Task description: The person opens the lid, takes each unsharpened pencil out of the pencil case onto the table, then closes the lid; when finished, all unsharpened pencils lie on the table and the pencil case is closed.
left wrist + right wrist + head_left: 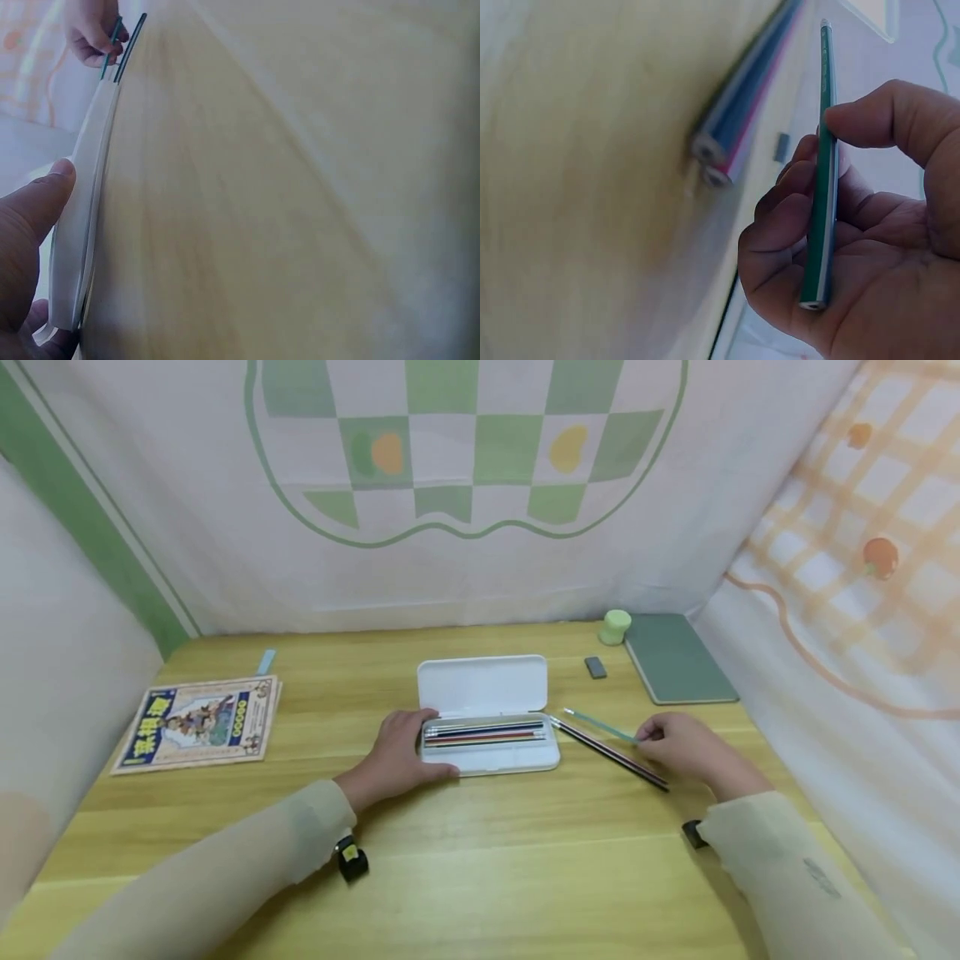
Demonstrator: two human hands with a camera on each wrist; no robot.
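Left hand [393, 752] gripping the open white pencil case [487, 727], right hand [686, 747] pinching a green pencil [600, 725], dark pencils [611, 754] beside it, booklet [198, 722] title unreadable

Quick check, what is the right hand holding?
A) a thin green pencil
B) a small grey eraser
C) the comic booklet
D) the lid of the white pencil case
A: the right hand pinches a thin green pencil between thumb and fingers, beside the open white plastic pencil case that the left hand steadies.
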